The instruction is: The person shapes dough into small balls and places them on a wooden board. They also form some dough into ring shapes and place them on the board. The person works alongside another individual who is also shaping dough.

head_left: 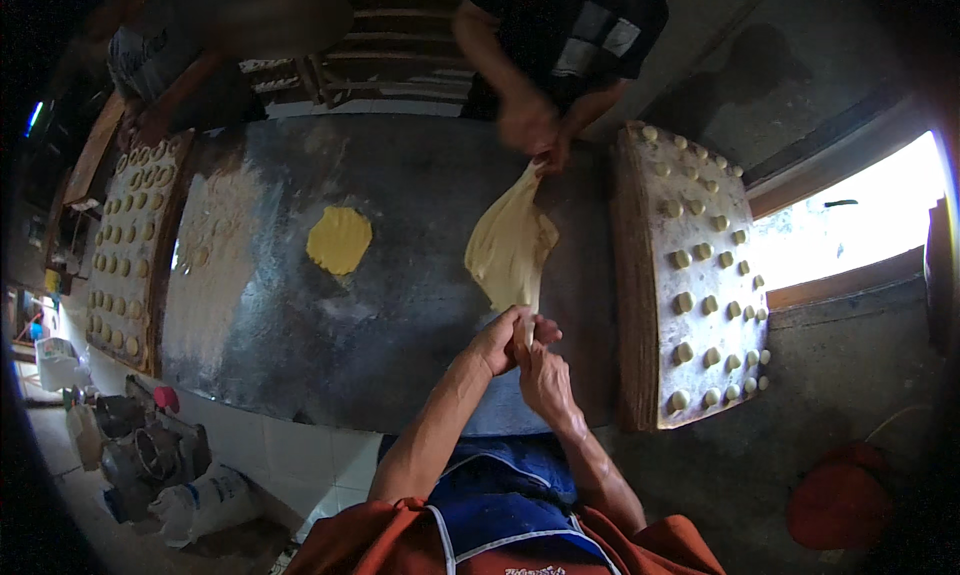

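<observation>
A long, pale piece of dough (513, 237) stretches over the dark table (415, 350), wide in the middle and narrowed at both ends. My left hand (500, 341) closes around its near end. Just beside it, touching, my right hand (546, 379) is closed on the same narrow end; part of the dough is hidden between my fingers. Across the table, a co-worker's hands (535, 135) hold the far end, one of them blurred. A flat yellow disc, which looks like butter or dough (340, 241), lies on the table to the left.
At the right, a stack of boards (640, 375) carries rows of small round dough pieces (683, 352). Another board (152, 305) with such pieces stands at the far left, near a second person. Flour (215, 255) dusts the table's left part. Metal containers (150, 453) stand below left.
</observation>
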`<act>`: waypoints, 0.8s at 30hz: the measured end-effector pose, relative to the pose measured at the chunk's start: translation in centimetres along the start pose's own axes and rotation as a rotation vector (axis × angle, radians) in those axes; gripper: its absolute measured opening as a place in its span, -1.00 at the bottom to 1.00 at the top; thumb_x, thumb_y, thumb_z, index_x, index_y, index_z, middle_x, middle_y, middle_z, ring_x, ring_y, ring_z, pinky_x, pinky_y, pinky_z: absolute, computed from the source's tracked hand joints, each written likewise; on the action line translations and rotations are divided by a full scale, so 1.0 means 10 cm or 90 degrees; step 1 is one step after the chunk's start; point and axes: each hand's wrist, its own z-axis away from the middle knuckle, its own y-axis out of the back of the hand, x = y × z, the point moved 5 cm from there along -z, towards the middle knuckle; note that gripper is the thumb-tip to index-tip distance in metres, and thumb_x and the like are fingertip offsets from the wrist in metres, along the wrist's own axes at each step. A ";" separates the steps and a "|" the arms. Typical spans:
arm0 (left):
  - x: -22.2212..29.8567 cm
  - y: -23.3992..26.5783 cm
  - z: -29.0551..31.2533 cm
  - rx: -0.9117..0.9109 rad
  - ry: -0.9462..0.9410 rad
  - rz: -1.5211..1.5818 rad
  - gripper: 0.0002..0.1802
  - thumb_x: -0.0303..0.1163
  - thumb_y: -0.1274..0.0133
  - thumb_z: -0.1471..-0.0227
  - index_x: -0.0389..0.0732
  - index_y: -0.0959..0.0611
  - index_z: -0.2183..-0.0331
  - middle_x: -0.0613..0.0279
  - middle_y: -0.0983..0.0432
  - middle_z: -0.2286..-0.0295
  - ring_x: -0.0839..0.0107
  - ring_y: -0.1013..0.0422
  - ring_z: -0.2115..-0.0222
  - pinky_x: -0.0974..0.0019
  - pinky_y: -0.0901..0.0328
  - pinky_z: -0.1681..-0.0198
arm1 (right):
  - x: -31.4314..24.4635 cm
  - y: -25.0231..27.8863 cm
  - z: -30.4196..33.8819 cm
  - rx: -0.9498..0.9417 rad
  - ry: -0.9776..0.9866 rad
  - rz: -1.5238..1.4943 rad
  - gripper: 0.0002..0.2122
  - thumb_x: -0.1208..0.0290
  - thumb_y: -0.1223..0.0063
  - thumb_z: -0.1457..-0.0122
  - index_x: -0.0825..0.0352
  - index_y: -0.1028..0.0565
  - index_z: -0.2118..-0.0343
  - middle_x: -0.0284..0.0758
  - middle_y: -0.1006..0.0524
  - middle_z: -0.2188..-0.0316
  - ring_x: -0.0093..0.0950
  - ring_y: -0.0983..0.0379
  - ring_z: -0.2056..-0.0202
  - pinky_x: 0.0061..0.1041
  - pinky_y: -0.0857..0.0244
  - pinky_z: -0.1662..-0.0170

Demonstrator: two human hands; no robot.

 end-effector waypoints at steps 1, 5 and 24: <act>-0.08 -0.03 -0.13 -0.012 0.044 0.159 -0.58 -0.03 0.17 -0.36 -0.08 -0.53 0.43 0.39 -0.34 0.61 0.48 -0.30 0.61 0.26 -0.40 0.31 | -0.13 0.16 0.04 -0.110 -0.071 0.030 -0.85 0.41 0.09 -0.37 0.41 -0.42 0.20 -0.28 -0.46 0.59 -0.28 -0.46 0.50 -0.33 -0.27 0.42; -0.15 0.20 -0.33 -0.126 0.007 0.213 -0.71 -0.17 0.13 -0.33 -0.06 -0.47 0.42 0.47 -0.22 0.65 0.61 -0.05 0.72 0.45 -0.12 0.57 | -0.53 0.69 0.48 -0.376 0.322 -0.181 -0.78 0.32 0.04 -0.38 0.42 -0.47 0.22 -0.16 -0.54 0.38 -0.33 -0.52 0.23 -0.30 -0.35 0.17; 0.38 -0.56 1.95 0.012 -0.780 -1.048 -0.84 -0.47 0.14 -0.21 -0.20 -0.50 0.41 0.05 -0.48 0.39 0.02 -0.35 0.23 -0.07 -0.15 -0.01 | 0.04 -0.07 -0.13 -0.102 0.135 -0.395 -0.71 0.41 -0.19 -0.24 0.33 -0.58 -0.01 -0.14 -0.61 0.12 -0.18 -0.55 0.11 -0.32 -0.41 0.05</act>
